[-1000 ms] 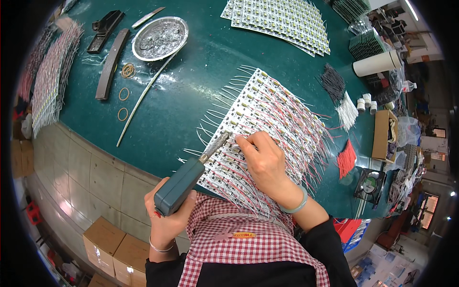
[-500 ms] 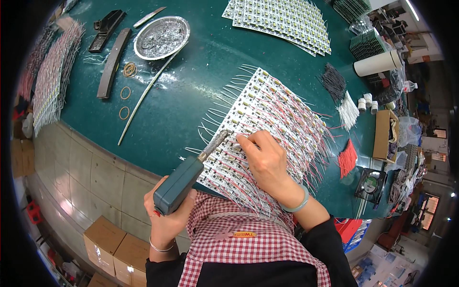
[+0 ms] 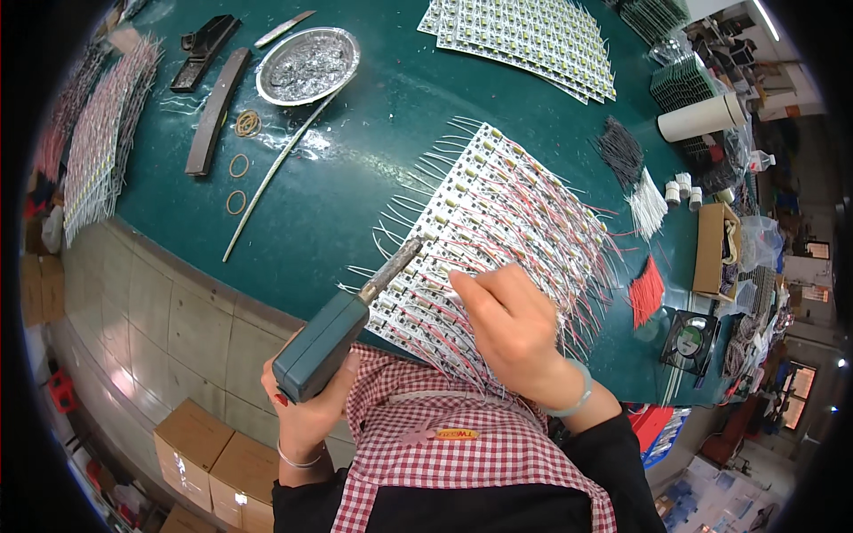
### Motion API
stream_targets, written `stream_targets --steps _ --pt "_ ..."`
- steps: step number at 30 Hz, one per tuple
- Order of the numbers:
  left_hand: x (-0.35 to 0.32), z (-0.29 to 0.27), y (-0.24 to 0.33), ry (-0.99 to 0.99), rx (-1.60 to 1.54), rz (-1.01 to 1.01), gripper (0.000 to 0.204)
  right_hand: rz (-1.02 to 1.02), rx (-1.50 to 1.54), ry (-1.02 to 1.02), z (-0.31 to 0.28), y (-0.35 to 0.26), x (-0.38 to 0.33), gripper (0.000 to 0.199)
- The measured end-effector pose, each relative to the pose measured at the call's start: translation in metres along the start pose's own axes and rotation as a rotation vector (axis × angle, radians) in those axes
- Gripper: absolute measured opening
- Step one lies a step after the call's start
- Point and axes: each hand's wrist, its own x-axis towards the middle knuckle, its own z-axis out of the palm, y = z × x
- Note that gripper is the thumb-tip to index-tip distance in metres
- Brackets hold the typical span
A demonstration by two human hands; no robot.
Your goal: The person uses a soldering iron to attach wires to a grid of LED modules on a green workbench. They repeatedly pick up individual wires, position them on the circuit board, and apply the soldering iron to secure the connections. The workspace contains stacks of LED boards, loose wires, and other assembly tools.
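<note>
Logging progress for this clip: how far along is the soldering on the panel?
Most rows of the LED board panel already carry red and white wires. The left hand holds the soldering iron with its tip at the near edge, while the right hand steadies a wire. Loose wire bundles and another panel stack remain.

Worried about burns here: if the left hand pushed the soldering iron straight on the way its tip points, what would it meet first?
Probably the panel of small circuit boards: the soldering iron in the left hand points up-right onto its near edge. Depth is unclear; the right hand sits just beside that line.
</note>
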Motion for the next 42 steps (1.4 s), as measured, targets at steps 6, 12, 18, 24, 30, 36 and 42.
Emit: stream_targets --steps 6,12,18,24,30,36,42 --pt "-0.009 -0.003 -0.008 0.038 0.013 0.03 0.021 0.057 -0.055 -0.046 0.036 0.012 -0.01 0.026" --pt "-0.003 -0.001 -0.003 -0.05 0.016 0.101 0.02 0.056 -0.086 -0.062 0.04 0.013 -0.012 0.026" --pt "-0.001 0.001 -0.006 -0.071 -0.002 0.132 0.017 0.045 -0.097 -0.061 0.039 0.012 -0.01 0.025" --pt "-0.001 0.003 -0.006 -0.054 0.053 0.144 0.014 0.038 -0.098 -0.061 0.04 0.012 -0.01 0.024" --pt "-0.001 -0.001 -0.006 -0.084 0.147 0.153 0.017 0.028 -0.106 -0.051 0.042 0.013 -0.01 0.024" --pt "-0.005 -0.002 -0.001 -0.023 0.074 0.156 0.023 0.026 -0.104 -0.048 0.041 0.012 -0.009 0.023" --pt "-0.007 -0.005 -0.003 -0.033 0.048 0.109 0.025 0.035 -0.103 -0.052 0.038 0.011 -0.01 0.024"
